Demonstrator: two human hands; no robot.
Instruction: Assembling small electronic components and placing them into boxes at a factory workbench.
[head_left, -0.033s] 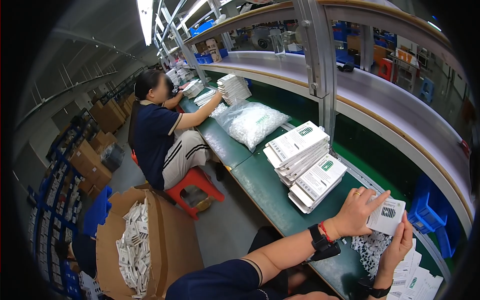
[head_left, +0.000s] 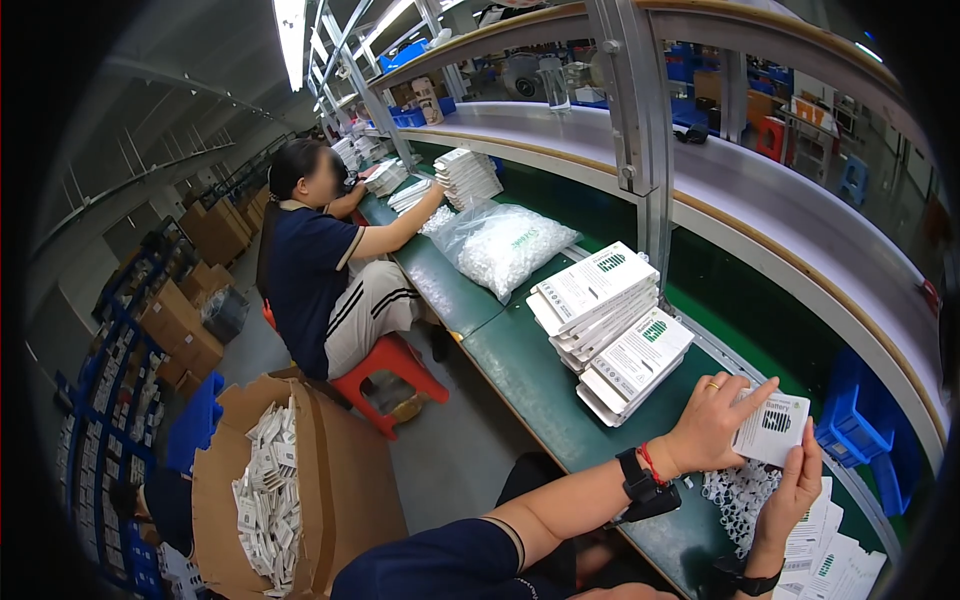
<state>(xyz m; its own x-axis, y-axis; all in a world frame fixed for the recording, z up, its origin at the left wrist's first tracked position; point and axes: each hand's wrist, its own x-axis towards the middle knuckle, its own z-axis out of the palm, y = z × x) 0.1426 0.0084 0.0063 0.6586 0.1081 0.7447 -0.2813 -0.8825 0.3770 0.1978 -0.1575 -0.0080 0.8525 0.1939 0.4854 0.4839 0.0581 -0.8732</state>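
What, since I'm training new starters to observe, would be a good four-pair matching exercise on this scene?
1. Red stool
2. Clear plastic bag
3. Square white box
4. Cardboard carton

A. Lying on the green bench
B. Holding a heap of flat white pieces
C. Under the seated co-worker
D. Held by left hand and right hand

Pairs: 1-C, 2-A, 3-D, 4-B

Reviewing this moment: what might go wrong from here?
The left hand and right hand hold a white box over loose small white pieces; if it slipped, it could scatter some of them.

The near stack of boxes has uneven, staggered edges and might slide if the left forearm, which lies close by, brushed it.
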